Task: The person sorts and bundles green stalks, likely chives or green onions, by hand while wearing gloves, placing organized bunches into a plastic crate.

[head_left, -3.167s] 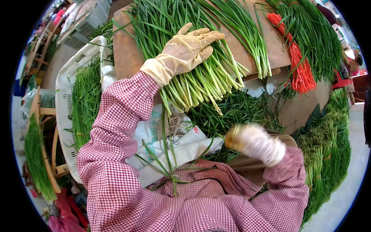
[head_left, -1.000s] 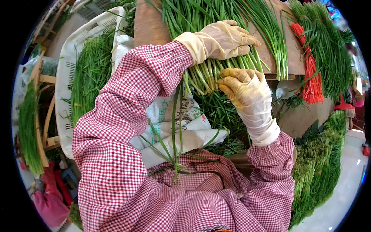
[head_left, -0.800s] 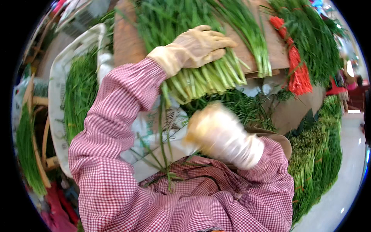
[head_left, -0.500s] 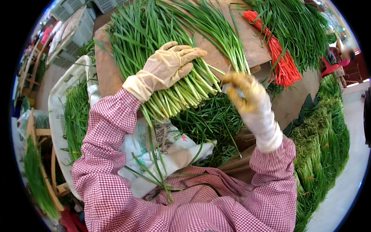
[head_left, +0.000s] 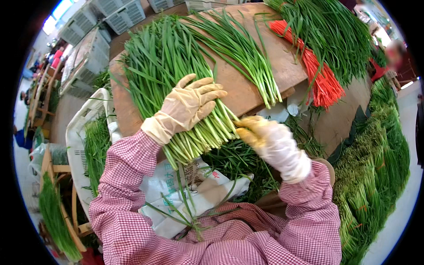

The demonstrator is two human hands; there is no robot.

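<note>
A thick pile of green garlic chives (head_left: 161, 62) lies on the brown board (head_left: 236, 90), its pale stem ends toward me over the near edge. My left hand (head_left: 187, 104), in a cream glove, rests flat on the stems with fingers spread. At the right side of the stem ends, my right hand (head_left: 271, 143) is closed, with thumb and fingertips pinching a chive stem. Its glove is stained yellow at the fingers. Right of the pile, a smaller bunch of chives (head_left: 251, 62) lies apart on the board.
Red tie strips (head_left: 320, 73) lie beside another chive heap (head_left: 335, 39) at the far right. Tied bundles (head_left: 371, 176) line the right side. A white basket (head_left: 75, 137) stands left. Loose leaves (head_left: 229, 159) and a white sack (head_left: 172, 216) are below the board.
My right hand has moved left and down to the stem ends. My left hand stays on the pile. The whole view has shifted slightly.
</note>
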